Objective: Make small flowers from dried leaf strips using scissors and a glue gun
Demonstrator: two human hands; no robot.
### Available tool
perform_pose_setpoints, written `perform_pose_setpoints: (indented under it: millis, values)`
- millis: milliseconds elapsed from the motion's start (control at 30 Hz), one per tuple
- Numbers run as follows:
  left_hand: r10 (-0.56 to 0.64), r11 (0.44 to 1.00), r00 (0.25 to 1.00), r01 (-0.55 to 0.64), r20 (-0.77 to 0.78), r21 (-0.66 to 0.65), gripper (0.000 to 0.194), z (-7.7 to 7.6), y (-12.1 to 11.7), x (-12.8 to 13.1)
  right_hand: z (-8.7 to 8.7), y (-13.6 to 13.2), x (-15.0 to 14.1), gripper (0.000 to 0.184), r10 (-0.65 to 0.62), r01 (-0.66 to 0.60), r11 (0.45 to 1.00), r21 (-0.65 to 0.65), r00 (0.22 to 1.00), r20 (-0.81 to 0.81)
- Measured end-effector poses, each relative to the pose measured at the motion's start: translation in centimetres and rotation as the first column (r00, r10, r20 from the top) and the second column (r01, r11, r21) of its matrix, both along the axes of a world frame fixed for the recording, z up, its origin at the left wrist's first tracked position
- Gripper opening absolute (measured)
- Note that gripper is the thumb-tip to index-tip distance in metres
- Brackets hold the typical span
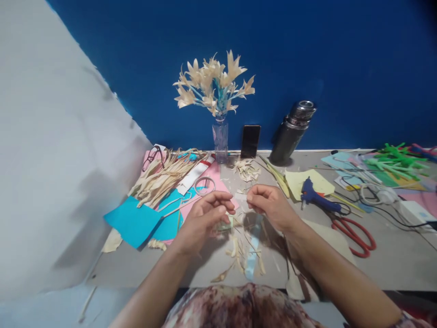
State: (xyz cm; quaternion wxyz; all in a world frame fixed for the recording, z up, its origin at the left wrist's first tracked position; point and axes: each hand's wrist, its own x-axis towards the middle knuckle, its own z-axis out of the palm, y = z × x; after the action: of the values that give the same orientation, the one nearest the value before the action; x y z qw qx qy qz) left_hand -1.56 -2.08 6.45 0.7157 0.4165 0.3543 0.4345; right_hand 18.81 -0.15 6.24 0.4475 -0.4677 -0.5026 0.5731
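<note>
My left hand (209,216) hovers over the middle of the table with its fingers loosely curved and apart, nothing visible in them. Facing it, my right hand (269,202) is closed in a pinch. A small pale scrap (241,196) shows by its fingertips; whether it is held or lies behind them is unclear. Below the hands lie dry husk scraps (235,253) and a light blue strip (253,248). Just beyond is a cluster of curled pale husk pieces (248,170). A tape roll (205,179) is near my left fingers.
Pale husk flowers (215,82) stand in a clear bottle (221,141) against the blue wall, beside a phone (250,141) and a dark flask (292,134). Dried husks (164,175) and blue paper (133,222) lie left; a glue gun (317,197), red-handled scissors (357,236) and cables lie right.
</note>
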Motion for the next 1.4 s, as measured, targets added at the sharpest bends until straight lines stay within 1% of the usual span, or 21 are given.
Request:
perform_pose_setpoints:
  millis: [67,100,200,267,367,433,533,633,700,733,800,900,967,1000,1100,1167,1233,1300,1333,1367,1400]
  values:
    - [0.078,0.997,0.99,-0.077,-0.114,0.011,0.026,-0.3,0.0,0.6,0.0,-0.1,0.6,0.02,0.008,-0.009,1.0,-0.021,1.0,-0.022]
    - [0.1,0.995,0.986,-0.097,-0.134,0.022,0.022,-0.5,-0.1,1.0,0.0,-0.2,0.7,0.019,0.015,-0.015,1.0,-0.025,1.0,-0.021]
    - [0.134,0.99,0.979,-0.126,-0.157,0.059,0.019,-0.6,0.0,2.1,0.0,-0.3,1.0,0.015,0.043,-0.042,0.999,-0.014,0.999,0.013]
    - [0.165,0.984,0.964,-0.147,-0.208,0.1,0.017,-0.3,0.1,2.7,0.0,-0.3,1.2,0.014,0.063,-0.064,0.998,0.011,0.997,0.05]
    - [0.213,0.972,0.938,-0.174,-0.275,0.16,0.015,0.2,0.6,3.2,0.1,-0.3,1.5,0.017,0.125,-0.129,0.991,0.048,0.989,0.076]
    - [0.204,0.976,0.946,-0.175,-0.253,0.132,0.017,0.4,1.0,3.4,0.1,-0.3,1.7,0.021,0.195,-0.196,0.979,0.053,0.98,0.033]
    - [0.164,0.987,0.974,-0.161,-0.16,0.03,0.019,0.5,1.3,3.6,-0.5,-0.2,1.9,0.028,0.262,-0.258,0.965,0.048,0.96,-0.1]
    - [0.169,0.985,0.981,-0.172,-0.095,-0.028,0.021,0.6,1.6,3.8,-1.1,0.1,2.4,0.033,0.232,-0.229,0.973,0.036,0.951,-0.205]
    - [0.19,0.981,0.977,-0.193,-0.096,-0.026,0.022,0.6,1.8,4.0,-1.2,0.3,2.8,0.039,0.198,-0.192,0.98,0.048,0.954,-0.226]
    - [0.199,0.98,0.974,-0.201,-0.113,-0.007,0.021,0.6,1.9,4.0,-1.0,0.5,3.0,0.042,0.186,-0.175,0.982,0.069,0.96,-0.209]
    - [0.207,0.978,0.961,-0.2,-0.182,0.057,0.021,0.6,2.1,4.1,-0.3,0.8,3.1,0.043,0.171,-0.157,0.98,0.121,0.978,-0.118]
    - [0.231,0.97,0.928,-0.196,-0.291,0.145,0.021,0.7,2.3,4.4,1.0,1.1,2.4,0.031,0.122,-0.133,0.977,0.167,0.99,0.075]
    - [0.213,0.974,0.931,-0.177,-0.295,0.145,0.021,0.7,2.4,4.4,1.5,1.3,1.7,0.027,0.077,-0.101,0.98,0.172,0.987,0.139]
    - [0.181,0.98,0.946,-0.152,-0.268,0.125,0.022,0.7,2.4,4.4,1.5,1.3,1.4,0.027,0.071,-0.093,0.982,0.164,0.988,0.134]
    - [0.071,0.996,0.985,-0.063,-0.157,0.06,0.025,0.5,2.5,4.0,1.1,1.3,0.7,0.031,0.104,-0.105,0.991,0.083,0.994,0.015]
    - [0.041,0.998,0.992,-0.035,-0.121,0.055,0.026,0.5,2.5,3.5,0.7,1.2,0.5,0.033,0.121,-0.119,0.992,0.03,0.991,-0.062]
    - [0.03,0.998,0.996,-0.025,-0.081,0.059,0.027,0.7,2.7,2.6,0.4,1.2,0.6,0.033,0.107,-0.108,0.994,-0.002,0.987,-0.118]
    - [0.061,0.996,0.998,-0.06,-0.02,0.065,0.029,1.0,3.0,1.7,0.2,1.4,1.0,0.033,0.066,-0.074,0.997,-0.035,0.979,-0.191]
    - [0.115,0.99,0.993,-0.114,-0.006,0.086,0.029,1.2,3.2,1.3,0.2,1.5,1.2,0.033,0.042,-0.056,0.997,-0.055,0.972,-0.231]
    - [0.171,0.979,0.985,-0.167,-0.026,0.12,0.029,1.3,3.3,1.0,0.2,1.6,1.4,0.034,0.027,-0.048,0.996,-0.072,0.963,-0.269]
    - [0.201,0.97,0.978,-0.189,-0.064,0.152,0.029,1.3,3.3,0.8,0.2,1.7,1.6,0.034,0.027,-0.054,0.995,-0.083,0.954,-0.3]
